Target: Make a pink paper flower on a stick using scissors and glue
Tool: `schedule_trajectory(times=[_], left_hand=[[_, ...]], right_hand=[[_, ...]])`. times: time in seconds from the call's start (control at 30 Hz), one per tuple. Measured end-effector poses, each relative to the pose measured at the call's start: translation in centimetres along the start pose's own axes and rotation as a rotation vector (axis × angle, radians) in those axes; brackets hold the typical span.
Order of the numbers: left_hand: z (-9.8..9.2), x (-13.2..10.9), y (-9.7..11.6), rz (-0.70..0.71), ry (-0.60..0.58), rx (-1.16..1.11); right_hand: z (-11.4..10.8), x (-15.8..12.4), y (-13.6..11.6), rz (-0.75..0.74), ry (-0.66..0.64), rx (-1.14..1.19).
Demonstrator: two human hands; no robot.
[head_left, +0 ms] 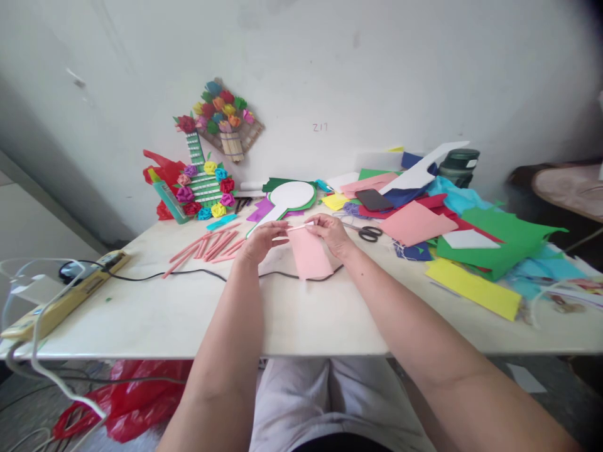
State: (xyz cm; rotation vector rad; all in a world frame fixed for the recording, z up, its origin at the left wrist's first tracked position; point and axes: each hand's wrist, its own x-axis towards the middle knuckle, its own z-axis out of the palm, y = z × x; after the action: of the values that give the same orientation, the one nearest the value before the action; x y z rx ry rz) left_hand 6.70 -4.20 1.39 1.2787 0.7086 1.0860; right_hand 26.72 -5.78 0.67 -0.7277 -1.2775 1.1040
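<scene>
Pink paper, over the bench; left hand and right hand pinch its far edge, apparently mid-roll; next turn likely calls for even, snug finger pressure

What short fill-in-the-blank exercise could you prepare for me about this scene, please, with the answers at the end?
1. The left hand and the right hand are at the far edge of a paper sheet coloured ____.
2. Several thin paper rolls lie on the table to the ____ of both hands.
3. The handles of the scissors are coloured ____.

Missing words: pink; left; black.
</scene>
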Motion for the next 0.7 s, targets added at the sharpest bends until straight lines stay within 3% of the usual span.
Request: schedule_trajectory(times=[0.17,0.37,0.7], left_hand=[[1.0,0.4,-0.5,0.033,0.088,0.114],[1.5,0.4,-0.8,0.034,0.074,0.098],[0.4,-0.1,-0.1,-0.016,0.023,-0.089]], right_hand=[[0.1,-0.1,0.0,-0.001,-0.046,-0.003],[0.2,0.0,0.2,-0.029,-0.034,-0.066],[0.1,0.0,0.2,-0.029,-0.023,-0.043]])
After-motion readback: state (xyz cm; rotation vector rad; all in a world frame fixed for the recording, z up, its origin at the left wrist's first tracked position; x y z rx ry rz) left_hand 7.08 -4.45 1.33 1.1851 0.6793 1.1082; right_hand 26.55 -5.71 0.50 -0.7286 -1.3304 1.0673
